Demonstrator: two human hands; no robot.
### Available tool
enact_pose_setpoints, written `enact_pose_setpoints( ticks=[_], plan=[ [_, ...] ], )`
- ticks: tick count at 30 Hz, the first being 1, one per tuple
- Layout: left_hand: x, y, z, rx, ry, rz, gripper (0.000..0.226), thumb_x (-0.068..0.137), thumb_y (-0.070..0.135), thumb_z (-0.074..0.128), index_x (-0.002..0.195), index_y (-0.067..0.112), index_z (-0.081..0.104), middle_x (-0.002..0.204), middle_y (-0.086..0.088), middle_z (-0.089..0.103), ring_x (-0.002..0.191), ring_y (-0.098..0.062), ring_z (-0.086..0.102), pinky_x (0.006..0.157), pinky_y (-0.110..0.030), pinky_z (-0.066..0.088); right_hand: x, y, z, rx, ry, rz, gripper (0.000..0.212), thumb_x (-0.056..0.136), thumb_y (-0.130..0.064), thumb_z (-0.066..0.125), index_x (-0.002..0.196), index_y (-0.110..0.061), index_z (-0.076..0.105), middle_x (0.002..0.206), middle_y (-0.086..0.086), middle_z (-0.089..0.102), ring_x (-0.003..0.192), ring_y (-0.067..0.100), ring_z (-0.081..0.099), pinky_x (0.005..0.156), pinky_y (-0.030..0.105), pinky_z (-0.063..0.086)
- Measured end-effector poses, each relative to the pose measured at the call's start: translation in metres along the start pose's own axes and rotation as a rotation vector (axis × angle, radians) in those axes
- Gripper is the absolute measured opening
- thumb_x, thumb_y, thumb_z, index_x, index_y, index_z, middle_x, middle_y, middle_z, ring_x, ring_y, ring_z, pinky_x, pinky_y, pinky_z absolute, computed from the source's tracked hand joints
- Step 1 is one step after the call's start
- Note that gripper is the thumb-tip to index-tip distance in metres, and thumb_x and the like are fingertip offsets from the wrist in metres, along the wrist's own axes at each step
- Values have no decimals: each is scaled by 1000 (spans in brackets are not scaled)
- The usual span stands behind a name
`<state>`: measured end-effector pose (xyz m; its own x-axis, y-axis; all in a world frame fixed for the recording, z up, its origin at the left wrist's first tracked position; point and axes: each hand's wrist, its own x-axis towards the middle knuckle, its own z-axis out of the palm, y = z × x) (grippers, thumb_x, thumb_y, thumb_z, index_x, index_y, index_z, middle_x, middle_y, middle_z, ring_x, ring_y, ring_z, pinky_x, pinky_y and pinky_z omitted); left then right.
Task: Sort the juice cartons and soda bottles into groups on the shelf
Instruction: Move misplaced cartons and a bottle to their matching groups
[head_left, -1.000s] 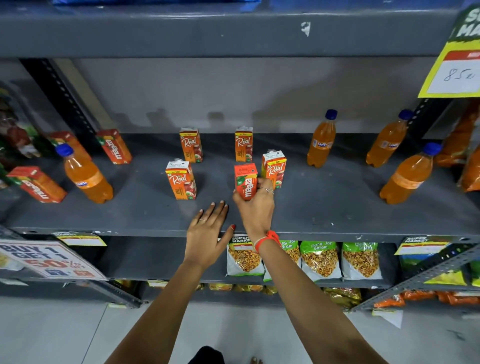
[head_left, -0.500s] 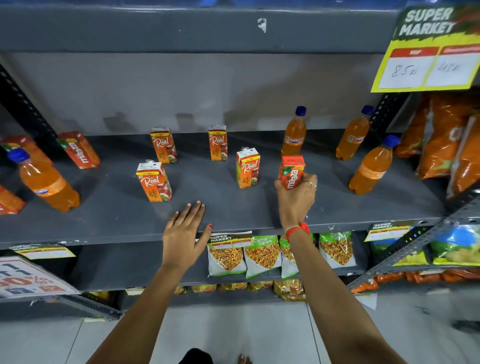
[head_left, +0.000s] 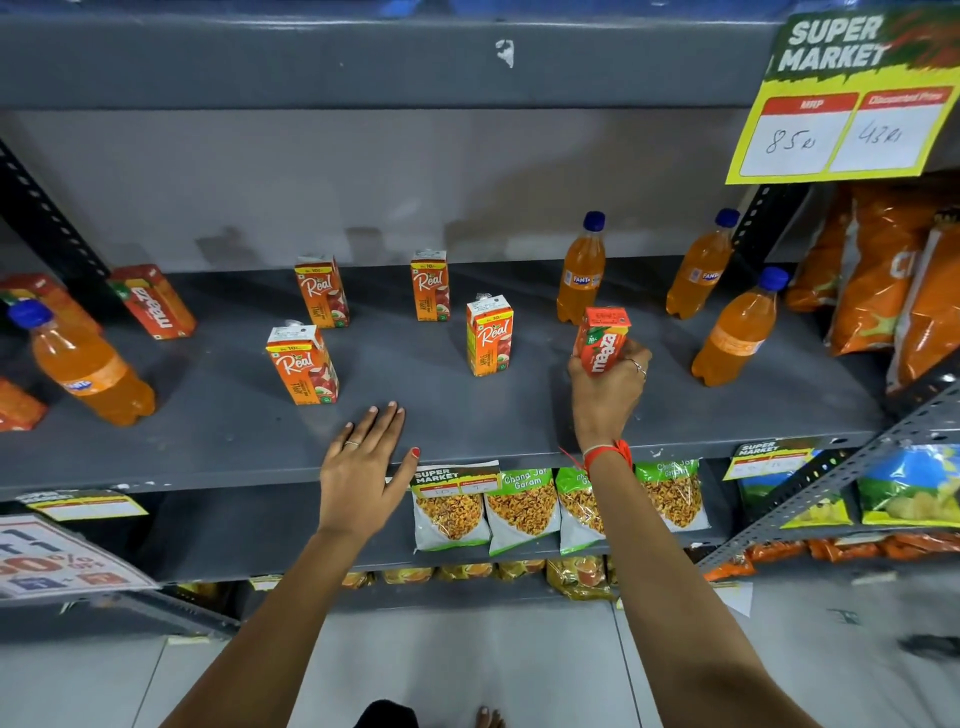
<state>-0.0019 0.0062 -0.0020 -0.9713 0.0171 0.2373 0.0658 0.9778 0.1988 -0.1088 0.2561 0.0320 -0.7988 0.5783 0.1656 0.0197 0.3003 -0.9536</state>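
Matt grey painted metal shelf (head_left: 467, 415), scuffed. Printed paperboard Maaza carton (head_left: 601, 340), slight sheen. Glossy clear plastic Fanta bottles (head_left: 581, 270), smooth blue caps. Shiny plastic-film snack packets (head_left: 522, 512). Glossy paper price card (head_left: 841, 104). Perforated metal upright (head_left: 49, 218).

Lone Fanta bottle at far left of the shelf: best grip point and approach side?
Wrap the Fanta bottle around its labelled mid-body, coming from the front right with the free left hand. It stands upright; the blue cap is narrow and the waist offers a round, even girth. Maaza cartons crowd it behind and to its left, while the shelf in front is bare.
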Motion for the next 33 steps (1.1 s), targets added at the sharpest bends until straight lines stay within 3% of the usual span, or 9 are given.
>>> enact_pose_setpoints(
  ticks=[6, 10, 12, 14, 18, 22, 25, 29, 33],
  plan=[
    [0, -3, -1, -11, -26, 10, 71, 90, 57, 10, 133, 12, 43, 140, -5, 47, 133, -23, 39, 110, -42, 28, 3, 8, 4, -57, 0, -1, 48, 73, -25, 77, 108, -11, 47, 110, 15, 62, 99, 28, 63, 86, 39, 53],
    [1, -4, 0, 4, -45, 16, 65, 90, 54, 17, 136, 14, 40, 143, -4, 44, 135, -21, 35, 112, -40, 25, -19, 7, 5, -21, -17, -28, 43, 67, -26, 80, 93, -24, 46, 97, 7, 66, 84, 19, 63, 76, 26, 50],
    [-2, -7, -1, -14, -44, 0, 67, 89, 56, 15, 136, 13, 40, 143, -5, 44, 135, -22, 34, 112, -41, 24, -41, 7, 9, 8, -66, -49, 43, 65, -27, 82, 90, -25, 46, 91, 2, 66, 78, 13, 62, 67, 14, 44],
    [-9, -18, -5, -32, -27, -51, 71, 89, 58, 10, 135, 12, 41, 142, -6, 45, 135, -24, 35, 112, -43, 24, -66, 5, 16, 34, -122, -70, 43, 63, -28, 83, 89, -23, 49, 87, 0, 65, 75, 11, 61, 65, 11, 41],
    [-30, -59, -16, -20, 11, -158, 70, 90, 56, 9, 135, 11, 40, 142, -8, 44, 134, -26, 36, 112, -43, 19, -112, -7, 43, 42, -219, -136, 41, 61, -35, 83, 86, -27, 51, 80, -6, 62, 71, 8, 60, 63, 11, 41],
    [-49, -111, -32, -37, 45, -239, 70, 91, 54, 9, 135, 10, 41, 142, -10, 44, 134, -27, 35, 113, -44, 18, -158, -28, 81, 45, -360, -114, 44, 57, -44, 80, 86, -23, 54, 82, -2, 68, 75, 13, 66, 72, 34, 55],
    [-60, -151, -45, -70, 85, -303, 62, 91, 48, 22, 134, 9, 41, 142, -12, 44, 135, -27, 34, 113, -46, 18, -195, -47, 111, 60, -413, -136, 45, 58, -44, 81, 85, -26, 51, 80, -4, 68, 75, 16, 67, 72, 42, 57],
    [-67, -202, -59, -60, 52, -305, 61, 90, 47, 22, 136, 11, 38, 144, -10, 42, 136, -25, 31, 114, -45, 15, -240, -68, 151, 62, -502, -173, 48, 59, -44, 81, 92, -30, 49, 88, -3, 69, 79, 15, 68, 74, 34, 57],
    [-69, -251, -70, -32, 42, -293, 74, 89, 57, 6, 135, 10, 40, 143, -12, 43, 135, -27, 34, 113, -46, 16, -273, -91, 198, 53, -526, -221, 45, 61, -35, 83, 89, -23, 49, 85, 1, 70, 77, 16, 67, 70, 26, 53]
  ],
)
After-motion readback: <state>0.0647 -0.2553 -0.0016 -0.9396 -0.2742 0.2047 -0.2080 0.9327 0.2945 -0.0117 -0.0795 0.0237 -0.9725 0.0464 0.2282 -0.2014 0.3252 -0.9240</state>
